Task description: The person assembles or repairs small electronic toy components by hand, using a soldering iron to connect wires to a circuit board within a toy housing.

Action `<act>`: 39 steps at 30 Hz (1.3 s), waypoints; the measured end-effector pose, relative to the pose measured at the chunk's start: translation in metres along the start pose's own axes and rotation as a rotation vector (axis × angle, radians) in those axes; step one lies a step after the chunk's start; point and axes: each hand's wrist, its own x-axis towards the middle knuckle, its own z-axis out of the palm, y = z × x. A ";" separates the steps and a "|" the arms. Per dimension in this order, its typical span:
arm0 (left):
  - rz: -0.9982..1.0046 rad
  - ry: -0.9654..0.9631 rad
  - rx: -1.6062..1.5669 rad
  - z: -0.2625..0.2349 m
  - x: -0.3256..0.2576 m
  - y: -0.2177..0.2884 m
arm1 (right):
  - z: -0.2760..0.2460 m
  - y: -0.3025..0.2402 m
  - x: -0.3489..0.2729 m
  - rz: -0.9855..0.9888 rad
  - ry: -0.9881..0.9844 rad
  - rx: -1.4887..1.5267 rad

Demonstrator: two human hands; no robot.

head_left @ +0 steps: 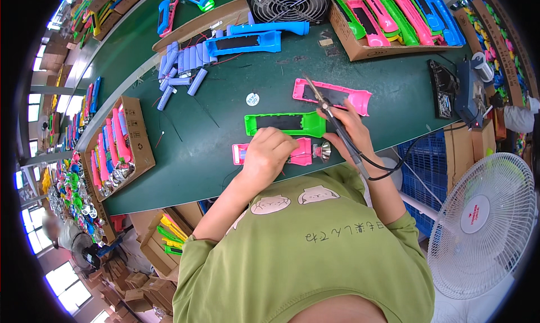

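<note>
Here, left hand point(269, 152): closed over pink torch body point(281, 152) at the desk's point(185, 154) near edge.
Right hand point(349, 129): gripping soldering iron point(329, 112).

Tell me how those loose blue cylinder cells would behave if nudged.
The blue cylinder cells look round and smooth, so they would probably roll on the green table. Heaped loosely, they would likely scatter. Thin wires beside them might snag.

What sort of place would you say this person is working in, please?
Most likely a small assembly workshop for plastic torches. The right hand holds a soldering iron over a green bench, with loose batteries and cardboard boxes of coloured shells around.
</note>
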 end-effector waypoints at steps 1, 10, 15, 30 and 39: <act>-0.037 0.001 0.081 0.001 0.004 0.003 | 0.001 -0.003 0.003 -0.006 -0.012 0.039; -0.437 -0.082 0.243 0.009 0.011 -0.005 | -0.012 -0.013 0.009 -0.102 0.064 0.079; -0.407 -0.119 0.254 0.007 0.016 -0.007 | -0.015 0.000 -0.012 0.024 0.268 0.416; -0.412 -0.155 0.269 0.005 0.021 -0.008 | 0.012 0.010 -0.020 0.451 0.235 0.935; -0.406 -0.170 0.282 0.005 0.021 -0.008 | 0.012 0.008 -0.023 0.423 0.242 0.921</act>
